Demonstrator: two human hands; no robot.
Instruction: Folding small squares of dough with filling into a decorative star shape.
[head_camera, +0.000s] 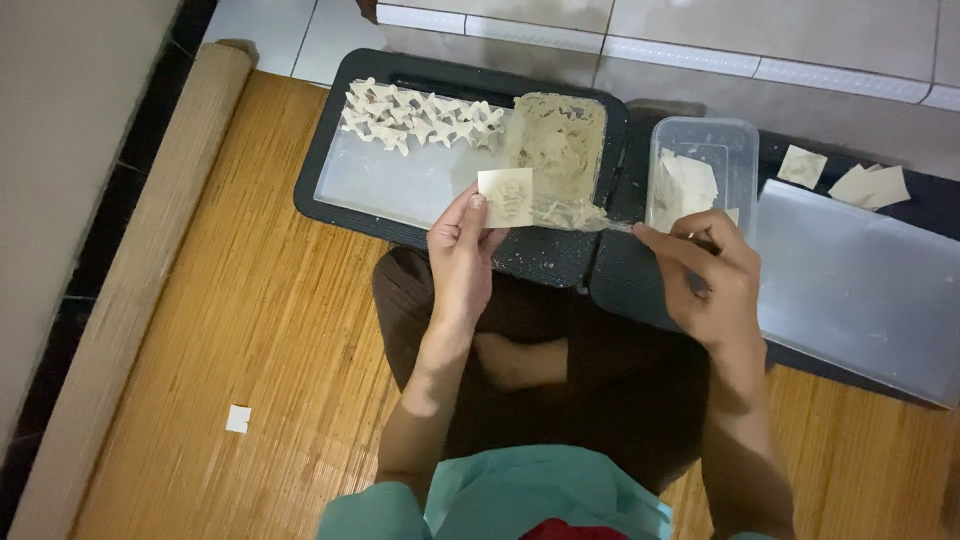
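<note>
Head camera, looking straight down, shows a square dumpling wrapper (505, 197) pinched at its lower left corner between the thumb and fingers of the left hand (462, 255), held just above the near edge of a black tray (320, 160). A dab of filling already sits on the wrapper's face. At three o'clock from the wrapper, the right hand (705, 270) is closed around a thin spreader (580, 218) whose tip touches the wrapper's lower right edge. Doing this well likely means keeping the wrapper flat and level, and wiping the filling toward the middle so the margins stay clean for sealing. At twelve o'clock lies a mound of filling (555, 145), and at eleven o'clock rows of folded dumplings (420, 118). Further toward three o'clock stands a clear tub of wrappers (700, 180), then a second tray (860, 270) with loose wrappers (850, 178). A bamboo mat (260, 330) lies beneath.
</note>
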